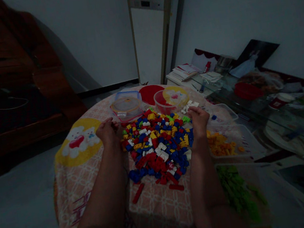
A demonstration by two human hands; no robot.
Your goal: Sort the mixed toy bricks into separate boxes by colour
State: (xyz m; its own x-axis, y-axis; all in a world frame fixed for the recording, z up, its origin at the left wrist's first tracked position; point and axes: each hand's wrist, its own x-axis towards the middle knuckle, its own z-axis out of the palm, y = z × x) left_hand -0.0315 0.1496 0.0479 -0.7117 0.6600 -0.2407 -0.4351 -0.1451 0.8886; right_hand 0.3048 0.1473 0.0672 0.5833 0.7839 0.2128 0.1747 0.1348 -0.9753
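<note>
A mixed pile of toy building bricks (158, 143) in red, blue, yellow, white and green lies on the cloth-covered table between my hands. My left hand (108, 130) is at the pile's far left edge, fingers curled together; whatever they hold is hidden. On the opposite side, my right hand (199, 118) has its fingers pinched together beside a small group of white bricks (189, 105). Whether a brick is between those fingers I cannot make out. Some light green bricks (186, 119) lie just left of my right hand.
Clear lidded boxes (127, 112) and a round clear tub (165, 106) stand behind the pile. To the right are trays with orange-yellow bricks (222, 143) and green bricks (238, 192). A cluttered glass table (222, 91) adjoins; a wooden bench (51, 79) stands left.
</note>
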